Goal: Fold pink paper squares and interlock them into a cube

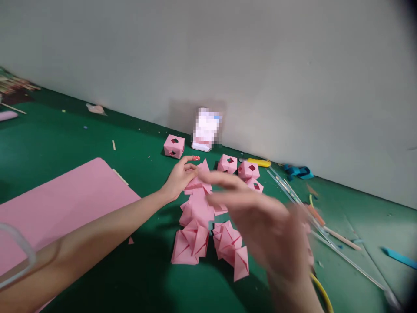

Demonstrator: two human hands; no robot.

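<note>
My left hand (180, 177) reaches over the upper end of a pile of folded pink paper pieces (198, 208). Its thumb and fingers close on the edge of a folded piece there, while the index finger sticks out above. Blurred by motion, my right hand (260, 221) hovers over the right side of the pile, fingers stretched out and apart, with nothing seen in it. It hides part of the paper. Nearer to me lie two clusters of folded pieces, one on the left (192, 243) and one on the right (230, 245).
Pink paper boxes with diamond holes stand behind, one box (174, 146) left and several right (227, 163). A lit phone (206, 128) leans on the wall. A yellow cutter (259, 162), clear sticks (293, 195) and blue paper (298, 171) lie right; a large pink sheet (68, 195) left.
</note>
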